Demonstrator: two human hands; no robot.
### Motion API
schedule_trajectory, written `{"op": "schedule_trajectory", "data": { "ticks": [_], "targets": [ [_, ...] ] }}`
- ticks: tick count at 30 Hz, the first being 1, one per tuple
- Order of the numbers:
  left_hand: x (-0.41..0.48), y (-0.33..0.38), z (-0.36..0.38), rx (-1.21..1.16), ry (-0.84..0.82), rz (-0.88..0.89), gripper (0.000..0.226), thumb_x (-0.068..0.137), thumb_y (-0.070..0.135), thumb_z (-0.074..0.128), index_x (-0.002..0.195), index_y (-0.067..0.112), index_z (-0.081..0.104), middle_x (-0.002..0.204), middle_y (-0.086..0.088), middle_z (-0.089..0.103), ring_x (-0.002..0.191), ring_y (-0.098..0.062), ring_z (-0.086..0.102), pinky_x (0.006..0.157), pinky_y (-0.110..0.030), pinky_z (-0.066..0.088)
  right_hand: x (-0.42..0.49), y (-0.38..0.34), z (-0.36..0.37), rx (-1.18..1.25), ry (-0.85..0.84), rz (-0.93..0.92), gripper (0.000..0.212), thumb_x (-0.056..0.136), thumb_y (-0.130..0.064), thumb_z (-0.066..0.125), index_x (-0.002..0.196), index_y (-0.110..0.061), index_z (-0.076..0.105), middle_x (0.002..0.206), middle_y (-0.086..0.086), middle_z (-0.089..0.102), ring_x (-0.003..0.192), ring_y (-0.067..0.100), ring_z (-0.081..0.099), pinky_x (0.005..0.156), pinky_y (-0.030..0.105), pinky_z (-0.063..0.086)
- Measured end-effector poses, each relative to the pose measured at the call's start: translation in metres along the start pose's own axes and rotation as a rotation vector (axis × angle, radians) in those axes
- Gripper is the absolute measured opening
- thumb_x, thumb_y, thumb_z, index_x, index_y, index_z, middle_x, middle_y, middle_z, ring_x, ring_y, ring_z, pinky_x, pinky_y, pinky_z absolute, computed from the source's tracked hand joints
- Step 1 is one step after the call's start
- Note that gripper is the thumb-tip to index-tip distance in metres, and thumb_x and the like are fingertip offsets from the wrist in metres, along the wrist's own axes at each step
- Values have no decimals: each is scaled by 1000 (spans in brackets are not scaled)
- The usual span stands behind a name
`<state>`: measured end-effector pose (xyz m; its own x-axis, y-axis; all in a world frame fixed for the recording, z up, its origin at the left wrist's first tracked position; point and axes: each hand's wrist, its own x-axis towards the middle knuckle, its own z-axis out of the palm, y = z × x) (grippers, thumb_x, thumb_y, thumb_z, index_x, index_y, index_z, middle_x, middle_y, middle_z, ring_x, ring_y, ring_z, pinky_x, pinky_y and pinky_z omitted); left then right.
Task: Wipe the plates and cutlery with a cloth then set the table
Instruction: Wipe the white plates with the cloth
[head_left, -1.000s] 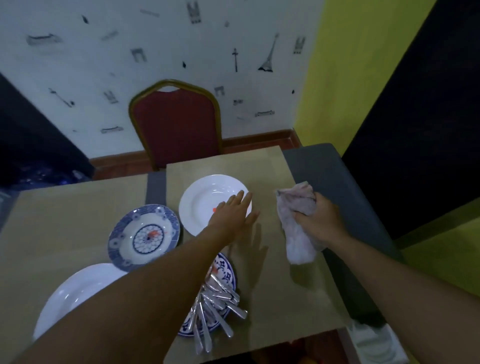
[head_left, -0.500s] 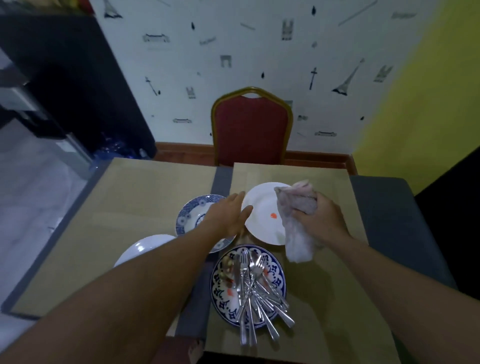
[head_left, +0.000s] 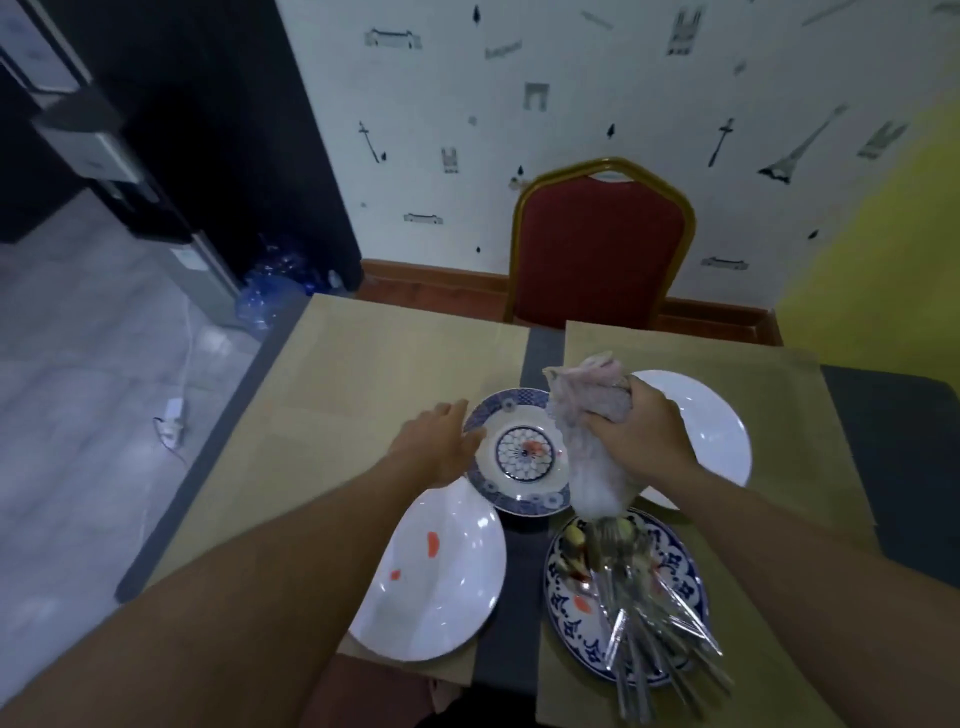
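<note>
Risk first: my left hand (head_left: 439, 441) lies flat-fingered on the left rim of the patterned plate (head_left: 519, 452) at frame centre, holding nothing; my right hand (head_left: 639, 436) clutches the cloth (head_left: 587, 441) just above. Wiping hard could shove that plate into the white plate (head_left: 436, 571) touching it below.

The left hand (head_left: 436, 441), fingers straight, lies at the nine o'clock rim of the round blue-patterned ceramic plate (head_left: 522, 452). At its three o'clock the right hand (head_left: 641, 434) grips a crumpled pale pink cloth (head_left: 587, 447); a heap of steel cutlery (head_left: 644, 623) lies at five o'clock.
</note>
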<state>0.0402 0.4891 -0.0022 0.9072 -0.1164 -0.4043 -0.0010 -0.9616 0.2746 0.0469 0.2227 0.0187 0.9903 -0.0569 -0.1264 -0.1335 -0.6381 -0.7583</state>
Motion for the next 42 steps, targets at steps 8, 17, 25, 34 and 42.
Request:
{"op": "schedule_trajectory", "data": {
  "ticks": [8,17,25,34,42],
  "targets": [
    [-22,-110,28,41,-216,-166,57,100,29,49,151,10,32,152,-14,39,135,-35,45,110,-46,40,14,-52,79,-32,-80,-53,37,88,-42,80,119,-25,68,109,2,74,98,27,68,83,44,58],
    [-31,-149,44,-88,-345,-173,41,98,13,52,139,10,55,144,-11,52,130,-29,52,99,-31,44,15,-82,109,-102,-102,-84,40,89,-40,80,122,-22,69,112,3,73,100,26,66,80,37,53],
    [-52,-163,42,-359,-433,-222,24,92,17,50,114,21,59,127,-4,55,110,-28,60,93,-47,58,11,-92,118,-167,-141,-110,42,88,-44,79,123,-24,67,113,5,73,103,30,67,87,49,58],
    [-78,-176,12,-683,-361,-298,27,99,12,46,125,14,52,123,-7,54,116,-31,56,98,-45,53,2,-119,118,-141,-162,-149,38,88,-43,80,117,-22,70,104,1,74,94,24,69,81,44,60],
    [-83,-156,-34,-1062,-110,-258,37,98,7,46,135,8,40,126,-17,53,105,-32,62,73,-39,62,2,-163,97,-115,-67,-279,28,89,-41,78,110,-25,68,95,-6,73,87,18,69,73,37,56]
  ]
}}
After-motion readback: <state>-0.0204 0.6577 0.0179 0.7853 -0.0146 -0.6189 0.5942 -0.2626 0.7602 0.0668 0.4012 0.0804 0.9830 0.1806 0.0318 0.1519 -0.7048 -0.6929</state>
